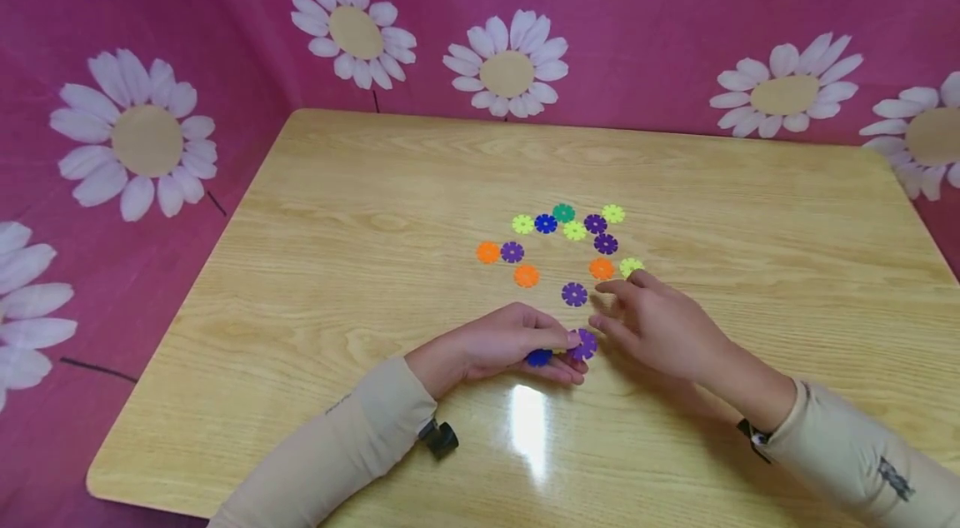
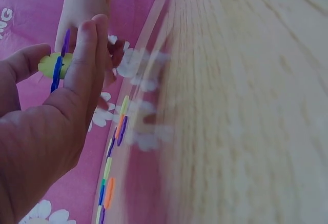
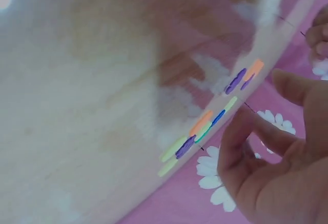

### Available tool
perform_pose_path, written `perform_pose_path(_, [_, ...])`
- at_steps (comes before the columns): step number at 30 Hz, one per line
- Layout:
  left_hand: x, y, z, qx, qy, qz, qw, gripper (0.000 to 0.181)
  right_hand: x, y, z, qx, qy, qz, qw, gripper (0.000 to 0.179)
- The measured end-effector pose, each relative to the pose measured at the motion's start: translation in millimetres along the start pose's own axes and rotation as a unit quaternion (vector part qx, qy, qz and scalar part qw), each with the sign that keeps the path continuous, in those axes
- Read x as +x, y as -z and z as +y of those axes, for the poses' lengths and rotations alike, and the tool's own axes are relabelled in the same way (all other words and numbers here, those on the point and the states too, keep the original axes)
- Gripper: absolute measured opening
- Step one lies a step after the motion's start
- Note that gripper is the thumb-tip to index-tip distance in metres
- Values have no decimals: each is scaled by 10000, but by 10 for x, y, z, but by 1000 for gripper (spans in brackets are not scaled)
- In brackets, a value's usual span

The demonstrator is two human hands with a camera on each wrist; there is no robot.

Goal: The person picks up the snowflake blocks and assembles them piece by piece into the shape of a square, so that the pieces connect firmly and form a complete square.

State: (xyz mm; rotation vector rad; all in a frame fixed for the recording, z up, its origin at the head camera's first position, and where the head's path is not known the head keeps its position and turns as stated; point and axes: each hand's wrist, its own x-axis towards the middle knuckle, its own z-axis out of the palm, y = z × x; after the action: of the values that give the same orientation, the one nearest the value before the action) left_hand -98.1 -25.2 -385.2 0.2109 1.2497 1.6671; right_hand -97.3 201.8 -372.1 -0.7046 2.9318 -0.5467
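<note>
Here | left hand (image 1: 510,342) pinches disc row (image 1: 584,345) | long axis toward half-spread, empty right hand (image 1: 670,330)

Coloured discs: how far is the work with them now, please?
Done: blue disc, yellow disc and purple disc look joined. In hand: the left hand pinches them; the right hand looks empty. Remaining, probably: the loose discs lying flat on the table.
</note>
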Motion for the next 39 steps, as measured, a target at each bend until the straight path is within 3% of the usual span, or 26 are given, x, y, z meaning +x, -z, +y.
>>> perform_pose_path(4, [-2,-4,-6,61,-8,22,10000,28,48,-4,29,-912,291,469,9943,53])
perform_pose_path(7, [-4,-4,-1,144,-8,19,9999,28,85,14,88,-1013,236,442,9936,59])
perform_pose_path(12, [3,11,6,140,27,15,9999,29,178,-9,176,-610,89,57,9981,56])
perform_pose_path(22, [13,10,16,79,88,13,9999,28,317,-109,174,-254,505,232,9981,34])
perform_pose_path(39, [15,65,-35,240,-141,148,9995,31,324,-172,60,962,82,-154,9952,22])
